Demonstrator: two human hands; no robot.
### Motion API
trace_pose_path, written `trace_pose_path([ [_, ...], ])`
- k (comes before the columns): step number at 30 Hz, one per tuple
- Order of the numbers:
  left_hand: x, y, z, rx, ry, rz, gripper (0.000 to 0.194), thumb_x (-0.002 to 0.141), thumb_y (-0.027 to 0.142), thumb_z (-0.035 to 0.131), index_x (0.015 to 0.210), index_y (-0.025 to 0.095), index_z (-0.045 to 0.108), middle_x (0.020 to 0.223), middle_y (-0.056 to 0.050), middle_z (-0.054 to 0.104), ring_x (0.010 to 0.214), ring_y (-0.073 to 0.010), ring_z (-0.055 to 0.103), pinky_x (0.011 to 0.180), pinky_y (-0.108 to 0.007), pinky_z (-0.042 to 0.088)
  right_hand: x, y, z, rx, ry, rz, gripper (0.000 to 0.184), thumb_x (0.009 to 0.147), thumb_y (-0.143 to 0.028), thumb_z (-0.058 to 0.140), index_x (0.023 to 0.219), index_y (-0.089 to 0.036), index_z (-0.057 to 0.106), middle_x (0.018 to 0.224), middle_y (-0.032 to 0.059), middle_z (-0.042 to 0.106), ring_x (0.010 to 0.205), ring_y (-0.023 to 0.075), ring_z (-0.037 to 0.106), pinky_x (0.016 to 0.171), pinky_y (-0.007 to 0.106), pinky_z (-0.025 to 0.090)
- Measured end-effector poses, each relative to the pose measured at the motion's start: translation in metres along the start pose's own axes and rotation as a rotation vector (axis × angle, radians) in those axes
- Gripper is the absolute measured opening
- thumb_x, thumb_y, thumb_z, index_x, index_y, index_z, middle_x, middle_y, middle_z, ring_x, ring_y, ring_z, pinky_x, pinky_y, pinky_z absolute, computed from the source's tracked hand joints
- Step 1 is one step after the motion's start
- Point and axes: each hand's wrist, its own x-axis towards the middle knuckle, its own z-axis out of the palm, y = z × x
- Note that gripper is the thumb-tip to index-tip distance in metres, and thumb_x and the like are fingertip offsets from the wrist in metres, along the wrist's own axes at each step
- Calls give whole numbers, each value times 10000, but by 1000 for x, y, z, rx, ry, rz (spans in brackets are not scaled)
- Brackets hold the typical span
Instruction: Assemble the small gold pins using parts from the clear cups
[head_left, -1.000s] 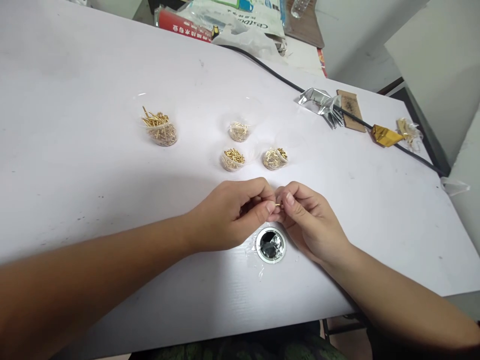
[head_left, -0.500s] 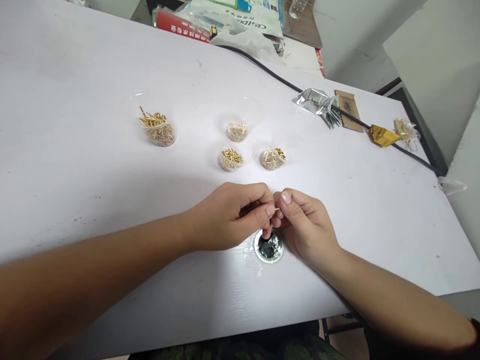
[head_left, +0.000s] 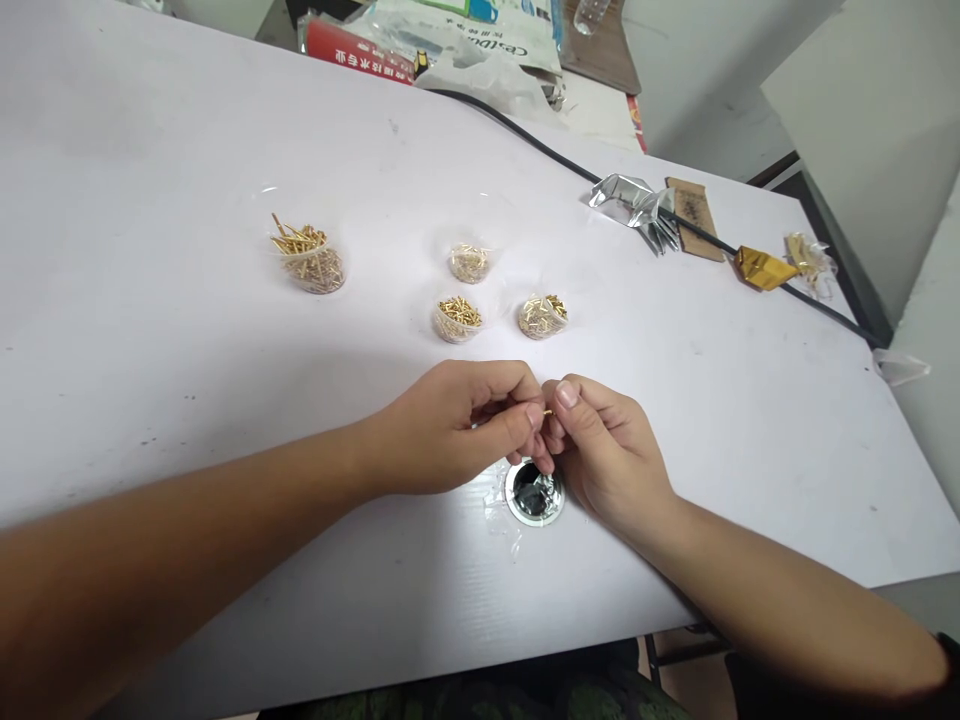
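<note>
My left hand (head_left: 484, 425) pinches a tiny gold-coloured metal pin (head_left: 548, 412) between thumb and forefinger. Close against it, my right hand (head_left: 604, 440) has its thumb and fingers closed at the pin's other end. Most of the pin is hidden by the fingertips. Beyond the hands stand clear plastic cups of small gold metal pieces: a near-left cup (head_left: 458, 318), a near-right cup (head_left: 543, 316) and one behind (head_left: 470, 263). Farther left, a larger clear cup (head_left: 309, 262) holds longer gold pins.
Under the hands, a round hole with a metal rim (head_left: 561, 505) is set in the white table (head_left: 337, 580). A black cable (head_left: 525, 135) runs along the back right, past silver foil (head_left: 634, 205), brown cardboard (head_left: 697, 220) and a gold wrapper (head_left: 763, 268). Plastic bags (head_left: 487, 80) lie at the back.
The right hand has shifted slightly, its fingers now curled lower beside the left fingertips. Both hands stay together at the gold pin. The whole view has drifted a little.
</note>
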Motion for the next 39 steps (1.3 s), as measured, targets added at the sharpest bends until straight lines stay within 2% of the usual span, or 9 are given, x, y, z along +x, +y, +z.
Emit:
trace_pose_path([
  [5, 0, 0, 0, 1, -12, 1, 126, 891, 60, 487, 786, 102, 542, 787, -37, 668, 747, -96, 662, 654, -188, 522, 0, 2, -1, 3, -18, -50, 362, 1002, -301, 499, 679, -138, 482, 640, 4, 544, 590, 88, 571, 520, 192, 433],
  [21, -1, -2, -2, 52, -27, 29, 119, 903, 81, 490, 800, 102, 546, 802, -45, 673, 764, -83, 637, 675, -178, 497, 1, 0, 0, 30, -36, -44, 330, 993, -285, 523, 699, -135, 527, 629, -12, 527, 590, 60, 542, 564, 168, 449],
  [30, -1, 0, -2, 89, -19, 31, 118, 871, 64, 505, 769, 121, 520, 761, -25, 667, 737, -90, 629, 640, -188, 476, 2, -1, -9, 61, -145, -34, 296, 994, -304, 515, 749, -143, 554, 697, -5, 564, 636, 70, 583, 614, 187, 488],
  [39, -2, -2, -2, 44, -40, 30, 101, 868, 52, 506, 787, 107, 528, 790, -19, 642, 754, -103, 682, 706, -206, 544, 2, 1, -12, 200, -230, 55, 286, 977, -318, 547, 753, -140, 550, 731, -7, 571, 668, 74, 602, 637, 196, 500],
])
